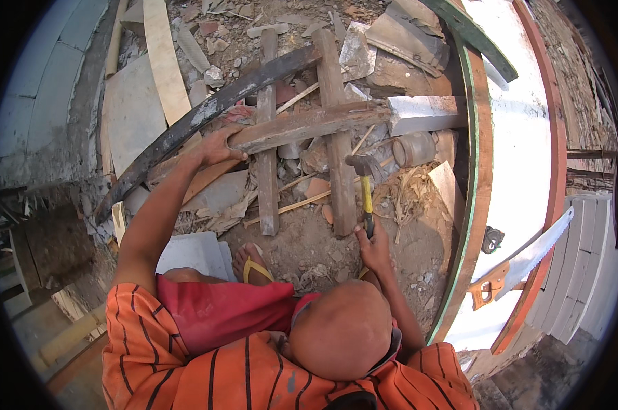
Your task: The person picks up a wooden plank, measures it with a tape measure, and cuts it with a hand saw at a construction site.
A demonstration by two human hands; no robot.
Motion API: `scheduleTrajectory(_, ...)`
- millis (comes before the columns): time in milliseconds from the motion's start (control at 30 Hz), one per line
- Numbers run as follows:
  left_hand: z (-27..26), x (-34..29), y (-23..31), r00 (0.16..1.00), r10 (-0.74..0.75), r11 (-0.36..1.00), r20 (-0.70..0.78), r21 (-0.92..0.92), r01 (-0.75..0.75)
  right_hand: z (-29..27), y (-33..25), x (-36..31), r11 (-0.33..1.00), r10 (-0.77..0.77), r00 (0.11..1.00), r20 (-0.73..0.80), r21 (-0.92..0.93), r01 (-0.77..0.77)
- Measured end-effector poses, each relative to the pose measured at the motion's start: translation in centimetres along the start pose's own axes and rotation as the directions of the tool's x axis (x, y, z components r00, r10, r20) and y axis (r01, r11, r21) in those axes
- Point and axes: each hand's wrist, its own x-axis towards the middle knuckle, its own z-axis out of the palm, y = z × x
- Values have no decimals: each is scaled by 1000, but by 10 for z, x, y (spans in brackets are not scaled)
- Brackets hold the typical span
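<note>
My right hand (pixel 375 250) is wrapped round the black grip of a claw hammer (pixel 367 195). The hammer's yellow shaft points away from me, its head just below a weathered wooden beam (pixel 302 128). My left hand (pixel 220 147) grips the left end of that beam, fingers round its edge. The beam lies across two upright-running wooden pieces, a left one (pixel 266 184) and a right one (pixel 340 181). A dark curved plank (pixel 213 106) slants across their far ends. At its right end the beam meets a white block (pixel 425 113).
Rubble and broken tile surround the wood. A glass jar (pixel 414 149) lies near the hammer. On the right, a white panel (pixel 521 157) with wooden edges bears a handsaw (pixel 521 266) and a black tape measure (pixel 492 239). A wall (pixel 56 89) rises at left.
</note>
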Motion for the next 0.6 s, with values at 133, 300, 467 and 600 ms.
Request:
scheduleTrajectory(133, -12, 23, -1, 986, 25, 995, 165, -94, -9, 3, -3, 9, 995, -85, 996, -37, 40, 87)
scheduleTrajectory(300, 2, 21, -18, 942, -303, 953, 145, 53, 298, -11, -74, 27, 976, -199, 980, -24, 84, 200)
scheduleTrajectory(467, 21, 21, -31, 952, -291, 956, 91, 5, 292, -28, -178, 31, 523, -611, 689, -391, 454, 721)
scheduleTrajectory(600, 16, 12, -18, 962, -238, 966, 136, -68, 249, -31, -225, 52, 73, -764, 314, -564, 408, 910)
